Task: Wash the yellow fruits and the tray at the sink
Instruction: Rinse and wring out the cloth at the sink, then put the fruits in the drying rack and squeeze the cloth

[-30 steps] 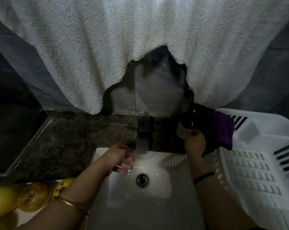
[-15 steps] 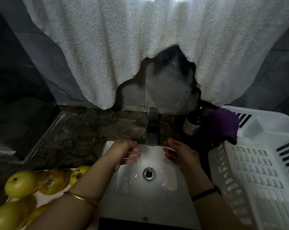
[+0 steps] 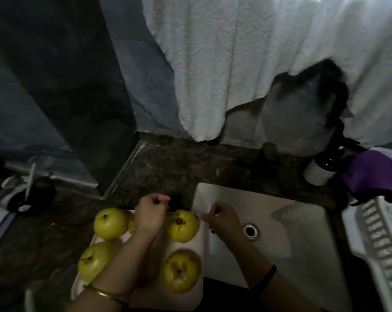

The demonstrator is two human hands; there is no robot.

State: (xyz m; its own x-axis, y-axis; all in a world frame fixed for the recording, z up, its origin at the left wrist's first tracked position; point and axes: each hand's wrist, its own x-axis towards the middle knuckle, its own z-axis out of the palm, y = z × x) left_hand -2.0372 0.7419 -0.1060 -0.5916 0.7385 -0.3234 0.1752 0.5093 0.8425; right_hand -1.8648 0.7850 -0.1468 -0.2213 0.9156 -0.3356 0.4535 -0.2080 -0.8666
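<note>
Several yellow fruits lie on a pale tray (image 3: 191, 244) on the dark counter left of the white sink (image 3: 287, 233): one at the far left (image 3: 110, 222), one at the far right (image 3: 182, 225), one at the near left (image 3: 96, 260), one at the near right (image 3: 181, 272). My left hand (image 3: 150, 216) is curled over the tray's far edge between the two far fruits. Curled fingers of my right hand (image 3: 222, 220) sit at the tray's far right corner, over the sink's left rim. Whatever the fingers hold beneath is hidden.
A dark faucet (image 3: 268, 154) stands behind the sink, whose drain (image 3: 250, 230) is open. A dark bottle (image 3: 321, 172) and a purple cloth (image 3: 370, 176) sit at the back right. A white slotted basket (image 3: 382, 244) fills the right side. A white towel (image 3: 258, 64) hangs above.
Both hands left the basin under the faucet and moved left to the tray of fruits. My view swung left, bringing the whole tray into sight.
</note>
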